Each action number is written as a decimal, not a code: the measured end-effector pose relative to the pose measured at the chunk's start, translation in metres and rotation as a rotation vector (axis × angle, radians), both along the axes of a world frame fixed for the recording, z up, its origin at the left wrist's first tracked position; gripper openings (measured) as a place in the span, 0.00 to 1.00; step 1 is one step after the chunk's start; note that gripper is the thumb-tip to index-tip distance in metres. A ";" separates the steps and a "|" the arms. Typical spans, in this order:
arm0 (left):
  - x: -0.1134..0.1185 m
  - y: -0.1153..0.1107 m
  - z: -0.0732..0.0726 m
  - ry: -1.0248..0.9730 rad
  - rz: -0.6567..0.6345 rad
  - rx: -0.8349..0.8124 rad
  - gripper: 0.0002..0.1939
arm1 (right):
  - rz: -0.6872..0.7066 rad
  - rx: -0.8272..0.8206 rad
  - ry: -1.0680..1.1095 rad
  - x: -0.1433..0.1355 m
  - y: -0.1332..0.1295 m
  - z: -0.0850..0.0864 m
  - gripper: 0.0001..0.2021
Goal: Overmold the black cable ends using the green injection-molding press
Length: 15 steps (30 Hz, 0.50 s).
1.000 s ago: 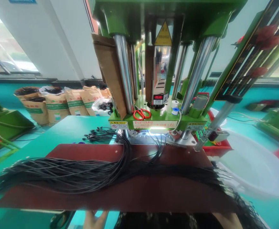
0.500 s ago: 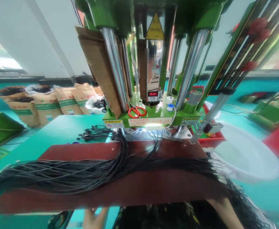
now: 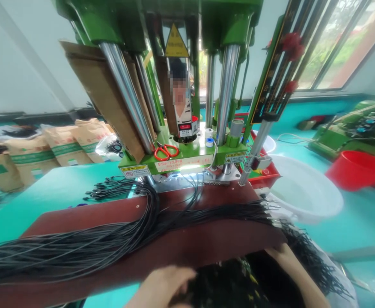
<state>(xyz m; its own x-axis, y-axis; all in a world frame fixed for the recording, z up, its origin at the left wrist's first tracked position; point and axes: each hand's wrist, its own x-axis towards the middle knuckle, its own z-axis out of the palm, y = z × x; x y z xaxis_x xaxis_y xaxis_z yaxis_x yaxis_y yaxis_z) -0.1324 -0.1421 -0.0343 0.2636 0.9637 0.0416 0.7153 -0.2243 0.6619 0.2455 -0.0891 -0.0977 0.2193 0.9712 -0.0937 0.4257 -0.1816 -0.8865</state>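
My left hand [image 3: 166, 284] is at the board's front edge, over the dark patterned material at my lap. Motion blurs its fingers, and I cannot make out anything held in them. At the front right corner of the brown board [image 3: 206, 244], my right hand [image 3: 278, 253] rests close to the edge, its fingers mostly hidden. A long bundle of black cables [image 3: 72, 248] lies across the board's left half and bends up toward the press. More black cables [image 3: 219, 212] run rightward, their ends near the right edge.
A green press [image 3: 184, 147] with steel columns stands behind the board, bearing red-handled scissors [image 3: 166, 151]. To the right are a white tub [image 3: 306, 205], a red bucket [image 3: 354, 169] and a pile of black pieces [image 3: 312, 256]. Paper sacks [image 3: 33, 156] line the left.
My left hand has come up and right, from below the board's edge to over my lap. My right hand stays by the board's corner. The camera view has turned to the right.
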 end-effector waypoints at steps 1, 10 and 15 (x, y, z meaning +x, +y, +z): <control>0.020 0.017 0.012 0.052 -0.102 0.097 0.24 | -0.004 -0.003 -0.014 -0.002 0.000 0.005 0.20; 0.097 0.144 0.047 0.547 -0.373 0.412 0.17 | 0.027 0.086 -0.105 0.007 -0.014 0.024 0.23; 0.098 0.153 0.052 0.601 -0.452 0.378 0.08 | 0.058 0.032 -0.021 0.022 -0.028 0.019 0.32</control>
